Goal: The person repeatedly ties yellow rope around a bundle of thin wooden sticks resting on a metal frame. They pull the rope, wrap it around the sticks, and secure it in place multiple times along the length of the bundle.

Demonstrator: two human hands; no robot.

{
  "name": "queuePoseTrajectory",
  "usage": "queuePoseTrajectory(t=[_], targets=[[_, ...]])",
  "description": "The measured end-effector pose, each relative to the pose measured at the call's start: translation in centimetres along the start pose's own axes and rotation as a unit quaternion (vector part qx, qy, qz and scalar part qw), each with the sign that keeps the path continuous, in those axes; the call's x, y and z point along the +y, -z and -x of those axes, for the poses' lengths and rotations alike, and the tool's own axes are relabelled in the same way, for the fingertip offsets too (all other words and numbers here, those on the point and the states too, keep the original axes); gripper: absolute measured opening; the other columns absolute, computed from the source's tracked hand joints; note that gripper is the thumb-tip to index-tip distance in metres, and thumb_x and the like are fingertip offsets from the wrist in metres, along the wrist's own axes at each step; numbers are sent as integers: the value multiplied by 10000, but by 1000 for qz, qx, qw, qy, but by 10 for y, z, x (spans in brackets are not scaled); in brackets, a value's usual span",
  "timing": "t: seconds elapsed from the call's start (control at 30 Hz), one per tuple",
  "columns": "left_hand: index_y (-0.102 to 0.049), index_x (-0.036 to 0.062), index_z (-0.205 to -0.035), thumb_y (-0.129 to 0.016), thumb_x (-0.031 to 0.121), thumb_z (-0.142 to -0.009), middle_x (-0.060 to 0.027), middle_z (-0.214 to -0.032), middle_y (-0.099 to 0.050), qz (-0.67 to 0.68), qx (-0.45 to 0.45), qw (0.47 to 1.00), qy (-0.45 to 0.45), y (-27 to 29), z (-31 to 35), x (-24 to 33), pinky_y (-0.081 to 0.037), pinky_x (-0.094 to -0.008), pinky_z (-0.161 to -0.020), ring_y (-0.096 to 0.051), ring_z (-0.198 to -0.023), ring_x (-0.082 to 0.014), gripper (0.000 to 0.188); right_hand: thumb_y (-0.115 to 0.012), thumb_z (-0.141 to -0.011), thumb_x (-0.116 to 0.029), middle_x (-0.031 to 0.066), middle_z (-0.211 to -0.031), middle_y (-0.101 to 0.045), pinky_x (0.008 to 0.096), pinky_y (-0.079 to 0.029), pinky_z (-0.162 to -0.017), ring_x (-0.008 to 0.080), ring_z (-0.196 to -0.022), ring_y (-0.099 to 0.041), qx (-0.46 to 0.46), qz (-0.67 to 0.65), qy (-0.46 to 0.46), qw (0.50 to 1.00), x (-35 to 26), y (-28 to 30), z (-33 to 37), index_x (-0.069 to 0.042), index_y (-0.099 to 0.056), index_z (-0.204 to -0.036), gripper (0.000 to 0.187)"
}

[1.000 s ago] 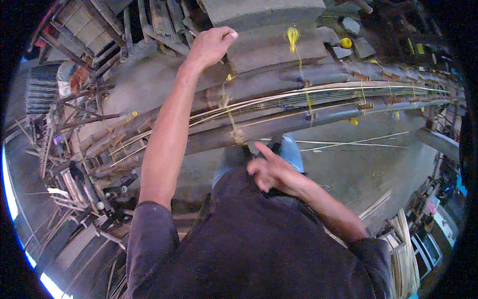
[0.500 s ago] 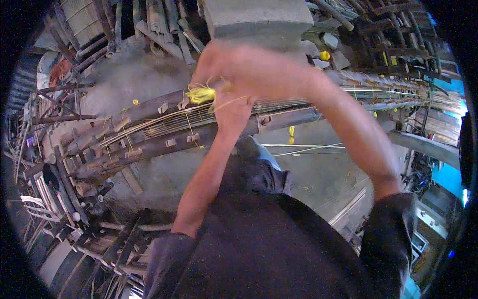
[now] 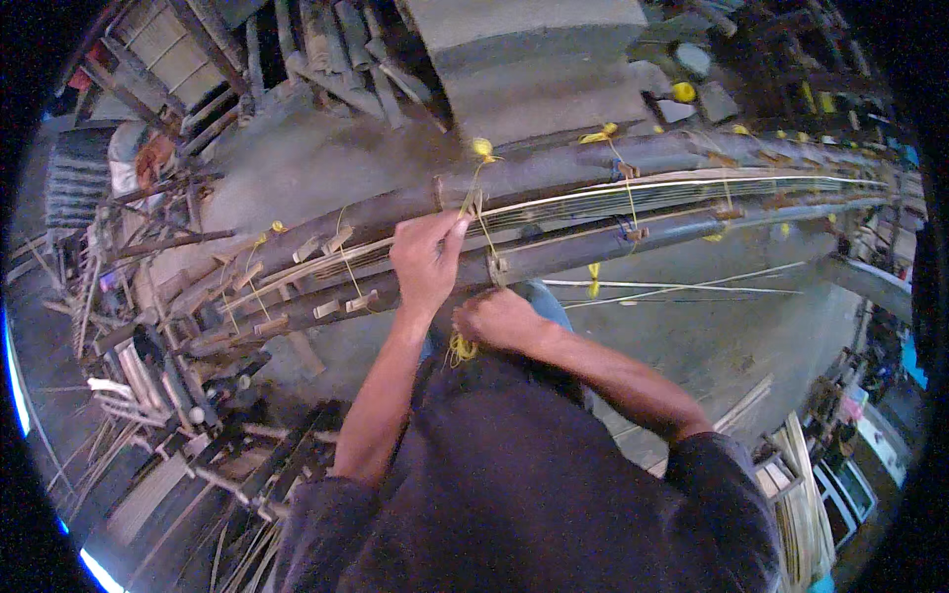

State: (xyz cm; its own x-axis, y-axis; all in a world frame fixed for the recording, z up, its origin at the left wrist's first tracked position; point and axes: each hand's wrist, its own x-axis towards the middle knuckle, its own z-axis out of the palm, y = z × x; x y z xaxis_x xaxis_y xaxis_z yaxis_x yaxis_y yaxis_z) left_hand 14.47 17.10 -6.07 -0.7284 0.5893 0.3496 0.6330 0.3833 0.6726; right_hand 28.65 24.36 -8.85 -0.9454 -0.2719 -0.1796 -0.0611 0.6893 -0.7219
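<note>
Two long dark poles, a far pole [image 3: 554, 163] and a near pole [image 3: 563, 252], run across in front of me with thin pale strips [image 3: 554, 210] stretched between them. My left hand [image 3: 425, 262] lies over the strips, thumb and fingertips pinched on a yellow cord [image 3: 477, 183] that comes down from a knot on the far pole. Closed in a fist, my right hand [image 3: 499, 321] is on my side of the near pole, close to my body. It grips yellow cord, and a loose looped bundle [image 3: 462, 349] hangs below its fingers.
Small wooden pegs [image 3: 358, 301] and other yellow cord ties [image 3: 631, 203] sit along the poles. Beyond the far pole is a concrete block [image 3: 534, 79]. Stacked wood pieces [image 3: 341, 59] lie at the far left. Long thin sticks [image 3: 682, 287] rest on the floor to the right.
My right hand has come from above the far pole down to my side of the near pole, bringing the yellow bundle. Cord now crosses both poles here. My left hand has shifted slightly left.
</note>
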Motion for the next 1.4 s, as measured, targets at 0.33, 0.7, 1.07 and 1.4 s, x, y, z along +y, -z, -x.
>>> queuePoseTrajectory(t=[0.33, 0.7, 1.07, 1.4], targets=[[-678, 25, -924, -500, 352, -886, -167, -954, -694, 7, -279, 954, 108, -69, -130, -41, -492, -421, -795, -651, -897, -326, 374, -605, -831, -246, 121, -922, -653, 418, -548, -738, 314, -892, -649, -46, 24, -1, 999, -11, 21, -10, -85, -662, -873, 176], [-662, 32, -1044, -550, 303, -962, -65, -1024, -678, 111, 63, 981, 143, 266, -71, -188, -456, -309, -902, -618, -990, -165, 304, -670, -835, -239, 84, -909, -650, 413, -512, -806, 289, -909, -627, 196, 206, 42, 958, -158, 42, -214, -82, -676, -932, 185], [-655, 53, -1037, -552, 294, -967, -46, -990, -669, 131, -5, 979, 159, 325, 8, -198, -468, -286, -870, -614, -953, -141, 271, -620, -908, -154, 98, -895, -682, 337, -509, -787, 164, -883, -631, 140, -367, -384, 836, -168, -9, -33, 8, -660, -1014, 197], [-641, 56, -1087, -556, 195, -906, -148, -1100, -653, 254, -210, 940, -83, 192, 18, -119, -474, -403, -907, -602, -1032, -351, 244, -587, -900, -149, 135, -866, -647, 376, -485, -764, 233, -884, -630, 151, -126, -252, 948, -249, 120, -113, -2, -663, -939, 171]])
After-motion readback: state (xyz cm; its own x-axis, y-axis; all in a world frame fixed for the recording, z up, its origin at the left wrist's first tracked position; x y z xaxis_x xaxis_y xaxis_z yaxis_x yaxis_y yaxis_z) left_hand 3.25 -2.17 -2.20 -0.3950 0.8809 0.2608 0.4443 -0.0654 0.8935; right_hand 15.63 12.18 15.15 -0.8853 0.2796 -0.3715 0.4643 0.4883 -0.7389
